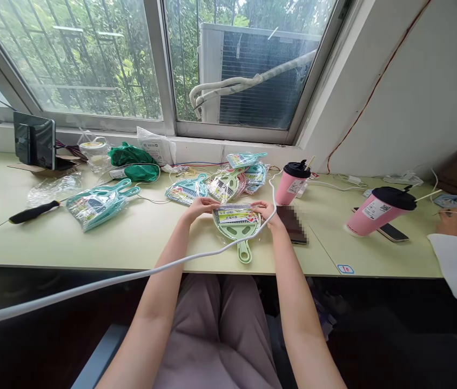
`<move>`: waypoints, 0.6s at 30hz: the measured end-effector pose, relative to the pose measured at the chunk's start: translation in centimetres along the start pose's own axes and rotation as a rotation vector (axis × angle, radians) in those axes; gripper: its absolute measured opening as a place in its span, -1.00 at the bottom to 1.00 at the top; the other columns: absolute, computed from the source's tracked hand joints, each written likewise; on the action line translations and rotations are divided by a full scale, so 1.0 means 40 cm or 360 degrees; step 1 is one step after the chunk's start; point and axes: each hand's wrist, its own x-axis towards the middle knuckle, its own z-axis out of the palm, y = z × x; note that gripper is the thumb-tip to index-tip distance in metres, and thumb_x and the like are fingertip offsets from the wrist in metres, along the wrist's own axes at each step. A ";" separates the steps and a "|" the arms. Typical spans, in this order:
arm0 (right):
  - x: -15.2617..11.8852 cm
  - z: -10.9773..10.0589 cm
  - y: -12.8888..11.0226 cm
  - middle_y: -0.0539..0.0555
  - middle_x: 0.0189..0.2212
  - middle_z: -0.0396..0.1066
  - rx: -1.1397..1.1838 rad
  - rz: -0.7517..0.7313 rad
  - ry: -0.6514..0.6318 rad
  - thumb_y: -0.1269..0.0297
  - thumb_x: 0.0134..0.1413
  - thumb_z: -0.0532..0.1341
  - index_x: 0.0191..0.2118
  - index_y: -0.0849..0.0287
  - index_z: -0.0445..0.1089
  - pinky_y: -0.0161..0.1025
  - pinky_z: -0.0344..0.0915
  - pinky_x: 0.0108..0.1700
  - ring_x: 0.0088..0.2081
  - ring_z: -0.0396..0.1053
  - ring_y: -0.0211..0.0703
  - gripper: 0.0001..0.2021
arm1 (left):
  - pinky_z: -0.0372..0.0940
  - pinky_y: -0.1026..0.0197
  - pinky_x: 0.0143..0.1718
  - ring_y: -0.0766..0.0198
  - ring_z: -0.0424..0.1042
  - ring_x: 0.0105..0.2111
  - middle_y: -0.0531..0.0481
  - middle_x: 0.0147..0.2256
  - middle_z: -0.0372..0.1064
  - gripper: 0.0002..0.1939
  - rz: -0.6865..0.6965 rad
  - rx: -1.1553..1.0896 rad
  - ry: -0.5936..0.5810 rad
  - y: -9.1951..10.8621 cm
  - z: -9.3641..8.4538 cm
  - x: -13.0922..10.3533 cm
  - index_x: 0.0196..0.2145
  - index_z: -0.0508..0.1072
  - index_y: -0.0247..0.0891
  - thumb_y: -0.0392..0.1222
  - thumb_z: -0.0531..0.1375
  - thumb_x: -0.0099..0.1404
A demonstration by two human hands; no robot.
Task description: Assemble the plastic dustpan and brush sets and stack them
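Observation:
A green dustpan set point(239, 230) in clear wrapping lies on the pale green table, its handle pointing toward me. My left hand point(201, 208) pinches the far left corner of the package, and my right hand point(268, 210) pinches the far right corner. Printed card shows along the package's far edge between my hands. Just beyond lie more wrapped sets, a blue one point(188, 189), a pink and green one point(227, 185) and another blue one point(246, 159) on top. Several blue wrapped sets point(98, 204) are stacked to the left.
A white cable point(208, 253) crosses in front of my arms. Pink cups point(290, 186) point(374, 212), a dark tablet point(293, 224) and a phone point(392, 232) are right. A black-handled tool point(34, 212) lies left. Another person's hand point(455, 222) is far right.

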 end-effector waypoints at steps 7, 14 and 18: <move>0.011 -0.007 0.006 -0.01 -0.55 0.45 0.0014 -0.0055 0.0112 0.14 -0.57 0.51 -0.52 0.14 0.42 -0.22 0.38 -0.40 -0.49 0.41 -0.17 -0.63 | 0.34 0.13 -0.10 0.21 0.48 -0.26 -0.08 -0.27 0.53 -0.65 0.0042 0.0104 -0.0153 -0.008 -0.015 -0.002 -0.27 0.60 -0.24 -0.06 0.43 -0.03; -0.006 -0.004 -0.004 0.03 -0.50 0.45 -0.0075 -0.0181 0.0088 -0.13 -0.63 0.50 -0.48 0.13 0.40 -0.16 0.39 -0.30 -0.36 0.45 -0.06 -0.45 | 0.35 0.14 -0.11 0.22 0.46 -0.28 -0.10 -0.34 0.51 -0.54 0.0051 -0.0020 -0.0046 0.005 0.004 0.000 -0.38 0.56 -0.32 0.15 0.41 -0.05; -0.012 0.005 -0.008 0.08 -0.47 0.43 -0.0201 -0.0137 0.0249 -0.34 -0.31 0.31 -0.54 0.16 0.37 -0.16 0.36 -0.21 -0.25 0.43 -0.03 -0.43 | 0.35 0.16 -0.23 0.25 0.41 -0.43 -0.11 -0.49 0.44 -0.39 -0.0062 0.0102 0.0065 0.002 0.029 0.012 -0.57 0.50 -0.32 0.37 0.17 0.13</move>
